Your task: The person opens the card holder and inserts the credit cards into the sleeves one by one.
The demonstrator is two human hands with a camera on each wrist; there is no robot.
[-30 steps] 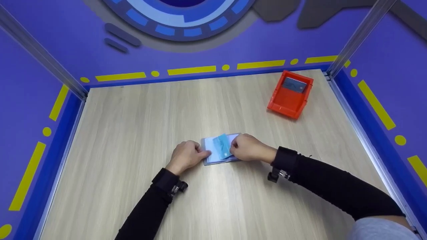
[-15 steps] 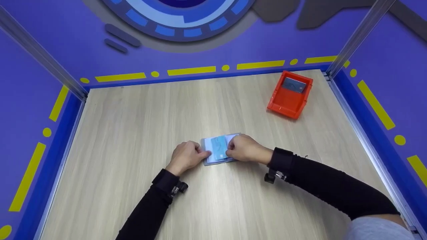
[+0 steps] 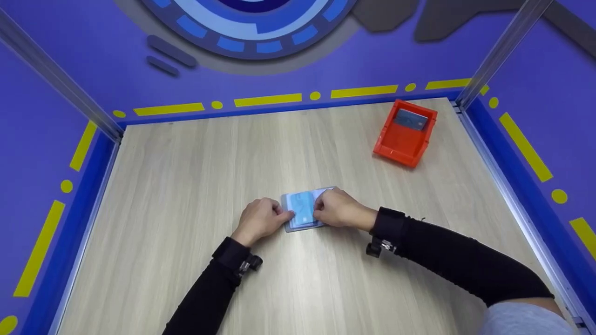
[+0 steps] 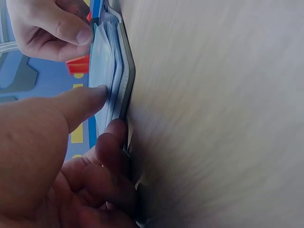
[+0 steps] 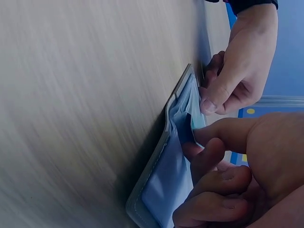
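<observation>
An open card holder (image 5: 159, 190) with a grey cover and clear plastic sleeves lies on the wooden table. My left hand (image 3: 263, 216) grips its left edge, thumb on top of the sleeves and fingers underneath, as the left wrist view shows. A light blue card (image 3: 302, 207) lies over the left half of the sleeves. Thumb and index finger of my right hand (image 3: 339, 209) pinch the card's right edge, while the other fingers curl above the holder's right half. In the right wrist view the fingertips hide part of the card edge and the sleeve openings.
Toward the back right of the table (image 3: 200, 167) stands a red bin (image 3: 402, 148), with a dark grey card (image 3: 411, 119) leaning inside at its far end. Blue-purple panels (image 3: 298, 77) with metal corner posts (image 3: 498, 49) enclose the back and sides.
The right hand has moved slightly left, bringing the blue card from a tilt to nearly in line with the sleeves and closer to the left thumb. The left hand has stayed put.
</observation>
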